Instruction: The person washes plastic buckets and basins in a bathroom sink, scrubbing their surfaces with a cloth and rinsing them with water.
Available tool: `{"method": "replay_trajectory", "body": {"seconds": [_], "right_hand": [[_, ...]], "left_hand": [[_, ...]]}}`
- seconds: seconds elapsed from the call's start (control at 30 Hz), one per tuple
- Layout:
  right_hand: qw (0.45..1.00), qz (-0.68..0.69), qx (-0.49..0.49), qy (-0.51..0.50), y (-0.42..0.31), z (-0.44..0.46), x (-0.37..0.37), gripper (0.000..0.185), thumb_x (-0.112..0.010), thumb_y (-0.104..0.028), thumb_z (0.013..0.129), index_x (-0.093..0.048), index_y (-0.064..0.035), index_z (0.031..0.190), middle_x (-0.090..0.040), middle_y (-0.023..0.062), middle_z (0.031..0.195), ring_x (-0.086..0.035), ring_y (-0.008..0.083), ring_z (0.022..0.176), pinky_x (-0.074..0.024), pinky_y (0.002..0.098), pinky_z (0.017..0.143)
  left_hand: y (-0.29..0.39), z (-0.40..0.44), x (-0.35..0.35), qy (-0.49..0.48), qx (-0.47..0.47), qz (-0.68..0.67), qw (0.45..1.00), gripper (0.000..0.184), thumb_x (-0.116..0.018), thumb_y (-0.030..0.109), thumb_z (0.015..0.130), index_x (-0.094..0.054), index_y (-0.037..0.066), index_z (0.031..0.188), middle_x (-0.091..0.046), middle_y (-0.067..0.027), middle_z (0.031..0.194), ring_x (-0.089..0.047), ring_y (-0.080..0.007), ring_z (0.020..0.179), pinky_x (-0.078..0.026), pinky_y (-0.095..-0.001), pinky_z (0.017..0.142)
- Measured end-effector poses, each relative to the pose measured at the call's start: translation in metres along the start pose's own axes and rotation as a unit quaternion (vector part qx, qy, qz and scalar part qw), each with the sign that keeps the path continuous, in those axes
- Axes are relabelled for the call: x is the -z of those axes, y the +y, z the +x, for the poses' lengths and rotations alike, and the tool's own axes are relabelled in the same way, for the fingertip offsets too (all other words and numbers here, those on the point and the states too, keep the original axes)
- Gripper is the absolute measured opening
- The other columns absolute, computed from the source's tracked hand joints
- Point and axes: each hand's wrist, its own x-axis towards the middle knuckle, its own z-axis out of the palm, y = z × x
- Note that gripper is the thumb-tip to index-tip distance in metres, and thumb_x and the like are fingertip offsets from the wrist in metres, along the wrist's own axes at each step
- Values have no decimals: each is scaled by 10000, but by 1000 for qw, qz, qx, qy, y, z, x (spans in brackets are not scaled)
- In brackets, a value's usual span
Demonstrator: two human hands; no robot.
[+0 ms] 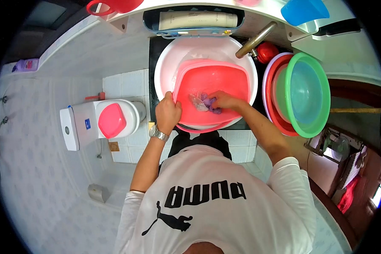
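Note:
A pink plastic basin [218, 78] sits tilted in the white sink [163, 74], its inner face turned toward me. My left hand [168, 111] is closed around the basin's left rim. Inside, my right hand [225, 100] has its fingers curled onto a crumpled purple cloth [207, 100], pressed against the basin's wall. Right beside the cloth lies a whitish, see-through clump [197, 102], either foam or thin plastic; I cannot tell which. The right fingertips are partly hidden in the cloth.
A metal faucet [256, 40] with a red knob [267, 52] reaches over the sink's back right. Several nested basins, a green one [288, 84] outermost, stand at the right. Above are a shelf caddy holding a white tube [198, 20] and a blue cup [302, 12]. A toilet [78, 125] stands left.

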Motion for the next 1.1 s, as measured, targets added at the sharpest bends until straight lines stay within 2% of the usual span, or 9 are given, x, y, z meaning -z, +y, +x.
{"method": "replay_trajectory", "body": {"seconds": [0.1,0.23,0.4,0.53,0.6,0.7,0.83,1.03,1.1], "right_hand": [[985,170,31,-26,28,17,10,327,-594,-43,770,-700,-25,1079,-671,68,882,-629,158,825,-509,309,755],[991,128,0,33,39,43,9,302,-577,3,767,-698,-26,1042,-673,52,892,-620,155,822,-506,301,773],[930,-39,191,312,-5,38,1,248,-645,-117,793,-678,-37,1025,-687,195,1033,-665,345,953,-508,426,833],[954,-87,86,275,-28,38,0,332,-650,-206,805,-668,-45,1095,-657,219,1132,-639,401,1014,-497,453,881],[963,-226,105,104,-13,52,-7,401,-650,-304,821,-662,-75,1150,-671,199,1112,-646,373,1008,-497,457,892],[955,-229,74,173,-5,55,0,435,-633,-410,826,-683,-83,1109,-662,206,1133,-647,368,1018,-497,456,911],[940,-312,47,129,12,64,-14,432,-606,-435,837,-695,-98,1093,-674,196,1107,-651,350,1015,-498,457,910],[964,-179,49,189,-11,62,-65,402,-599,-396,834,-703,-82,1062,-697,197,1021,-672,338,923,-520,441,839],[990,106,46,85,-23,61,-76,351,-625,-328,813,-699,-56,1022,-701,187,949,-664,324,841,-522,409,772]], "left_hand": [[-2,-2,-1,2,1,-6,1000,171,-605,114,806,-516,-16,875,-625,-256,680,-634,-432,653,-504,-512,593],[-2,-4,-2,-11,9,-16,1000,178,-605,118,805,-516,-17,882,-627,-259,684,-634,-433,654,-504,-515,596],[-2,-5,-4,-11,11,-24,1000,182,-608,118,804,-510,-13,884,-627,-257,685,-634,-435,658,-503,-521,603],[0,-7,-8,-13,24,-30,999,185,-609,119,806,-508,-12,889,-630,-263,699,-635,-438,672,-500,-527,608],[2,-7,-8,-12,28,-30,999,188,-610,119,807,-509,-12,896,-631,-265,705,-633,-442,676,-500,-528,611],[4,-8,-9,3,26,-36,999,196,-613,119,807,-507,-11,909,-630,-268,711,-629,-450,680,-497,-532,613],[3,-10,-14,0,40,-61,997,259,-605,117,811,-530,-36,1006,-618,-279,720,-619,-466,705,-478,-536,620],[4,-13,-23,50,29,-66,996,248,-610,144,822,-529,-27,982,-618,-283,720,-614,-471,691,-467,-544,610],[3,-13,-27,55,24,-62,996,262,-618,161,829,-525,-24,990,-623,-280,720,-618,-468,682,-478,-540,602]]}}
